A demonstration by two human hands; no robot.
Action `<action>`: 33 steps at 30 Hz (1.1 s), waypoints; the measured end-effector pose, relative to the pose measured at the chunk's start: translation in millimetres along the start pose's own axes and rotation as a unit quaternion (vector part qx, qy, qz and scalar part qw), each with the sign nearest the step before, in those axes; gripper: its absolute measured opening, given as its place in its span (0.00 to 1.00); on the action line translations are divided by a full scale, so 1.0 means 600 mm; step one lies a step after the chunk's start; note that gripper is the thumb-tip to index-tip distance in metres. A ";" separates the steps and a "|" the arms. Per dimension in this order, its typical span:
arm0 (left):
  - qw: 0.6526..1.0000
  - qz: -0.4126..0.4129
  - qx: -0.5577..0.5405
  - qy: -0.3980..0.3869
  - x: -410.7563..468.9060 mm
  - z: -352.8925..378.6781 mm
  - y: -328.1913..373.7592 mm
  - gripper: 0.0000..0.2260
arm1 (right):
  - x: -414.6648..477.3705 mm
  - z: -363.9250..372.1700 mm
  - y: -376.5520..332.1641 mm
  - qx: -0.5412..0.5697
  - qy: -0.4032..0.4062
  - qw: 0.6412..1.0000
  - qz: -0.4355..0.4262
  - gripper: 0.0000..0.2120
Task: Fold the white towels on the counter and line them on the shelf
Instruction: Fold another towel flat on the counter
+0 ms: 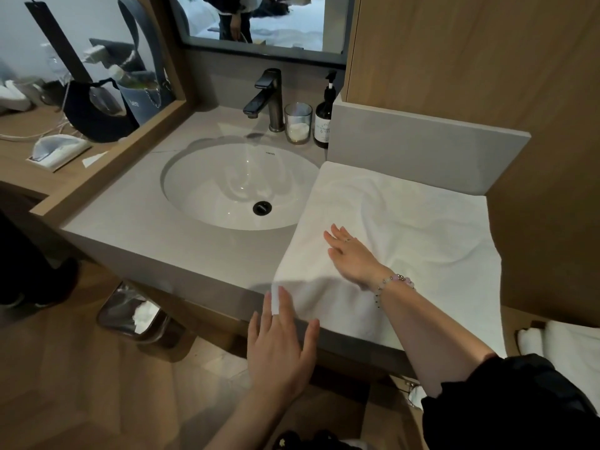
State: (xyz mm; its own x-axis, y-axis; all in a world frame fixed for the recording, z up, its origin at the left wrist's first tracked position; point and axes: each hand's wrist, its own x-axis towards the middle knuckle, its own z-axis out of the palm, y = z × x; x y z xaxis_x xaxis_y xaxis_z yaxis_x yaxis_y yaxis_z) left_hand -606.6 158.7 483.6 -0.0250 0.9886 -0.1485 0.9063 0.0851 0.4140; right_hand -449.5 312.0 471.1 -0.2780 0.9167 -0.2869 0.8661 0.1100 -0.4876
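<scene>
Right hand [349, 251]: open, palm down, fingers straight and flat on the white towel [422, 228], near its left edge.
Left hand [279, 336]: open, fingers extended at the towel's near left corner. The corner touches the fingers, but whether it is pinched cannot be told.
Towel: spread on the tabletop [146, 222] right of the sink [233, 186], rippled across the middle and far right, with its near edge draped over the front.
Step in hand (judged): smoothing and squaring before the first fold.
Method: sweep the flat palm outward toward the ripples, anchor the corner with the other hand so the cloth does not slide, and match corners before creasing.
Risk: the left edge lies at the basin rim and could slip in, and the overhang could drag the cloth off.
Other towels [558, 342]: white, at lower right below the tabletop. What supports them is unclear.
</scene>
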 end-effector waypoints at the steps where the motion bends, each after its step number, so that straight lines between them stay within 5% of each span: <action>1: 0.999 0.002 0.034 -0.003 0.002 0.001 -0.007 0.46 | 0.000 -0.001 0.001 -0.005 -0.002 1.000 -0.002 0.23; 4: 0.996 0.033 0.087 0.005 0.009 0.000 -0.033 0.43 | 0.002 -0.001 0.001 -0.029 -0.006 1.000 -0.001 0.24; 7: 0.988 0.006 -0.145 0.060 0.002 -0.002 -0.044 0.30 | 0.004 -0.002 -0.001 -0.049 -0.014 0.999 0.002 0.24; 9: 0.901 -0.125 -0.394 0.131 -0.004 -0.012 -0.037 0.14 | 0.006 -0.001 -0.001 -0.064 -0.015 0.998 0.004 0.24; 11: 0.800 -0.247 -0.529 0.133 0.000 -0.012 -0.030 0.10 | 0.007 0.001 -0.002 -0.072 -0.012 0.997 0.007 0.24; 18: 0.732 -0.310 -0.607 -0.003 -0.002 0.001 0.008 0.19 | 0.006 0.003 0.001 -0.071 -0.009 0.997 0.004 0.24; 24: 0.739 -0.284 -0.608 -0.061 0.020 -0.008 0.026 0.26 | 0.006 0.000 -0.003 -0.074 -0.015 0.997 0.004 0.25; 33: 0.823 -0.260 -0.499 0.072 0.021 -0.016 0.023 0.12 | 0.004 -0.008 0.000 -0.050 -0.029 0.998 0.004 0.24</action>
State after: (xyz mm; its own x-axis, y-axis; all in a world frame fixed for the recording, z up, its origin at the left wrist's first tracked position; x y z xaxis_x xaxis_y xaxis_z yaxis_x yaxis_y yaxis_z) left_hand -598.5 173.3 496.0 -0.4159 0.7841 -0.4606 -0.0392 0.4906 0.8705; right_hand -448.1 315.8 474.3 -0.2915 0.8945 -0.3390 0.9046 0.1426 -0.4016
